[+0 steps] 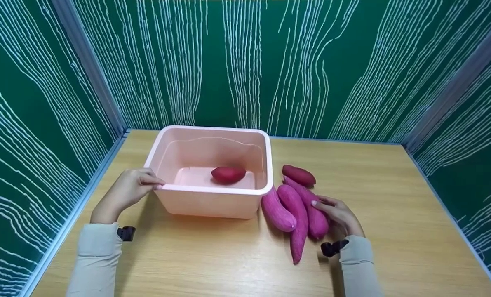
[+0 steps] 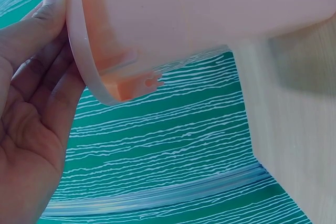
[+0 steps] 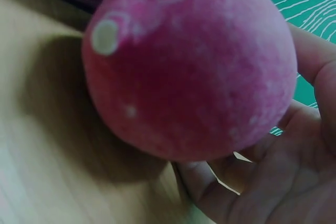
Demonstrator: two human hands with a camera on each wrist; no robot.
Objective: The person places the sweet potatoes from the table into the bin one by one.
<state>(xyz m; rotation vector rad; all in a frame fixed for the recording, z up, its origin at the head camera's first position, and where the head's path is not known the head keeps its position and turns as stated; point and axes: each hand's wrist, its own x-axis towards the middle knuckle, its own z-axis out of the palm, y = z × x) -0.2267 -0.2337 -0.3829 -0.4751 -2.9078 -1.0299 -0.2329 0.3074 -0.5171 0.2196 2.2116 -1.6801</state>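
A light pink plastic bin stands left of the table's middle, with one dark red sweet potato lying on its floor. My left hand pinches the bin's near left rim corner, thumb on one side and fingers on the other in the left wrist view. Right of the bin, three pink sweet potatoes lie side by side. Around the rightmost pink sweet potato my right hand curls, its thumb on top and its fingers along the far side and beneath. This potato's pale cut tip faces the right wrist camera.
Behind the pink ones lies another dark red sweet potato. The leftmost pink sweet potato lies close against the bin's right wall. Green walls with white wavy lines enclose the wooden table at the back and sides.
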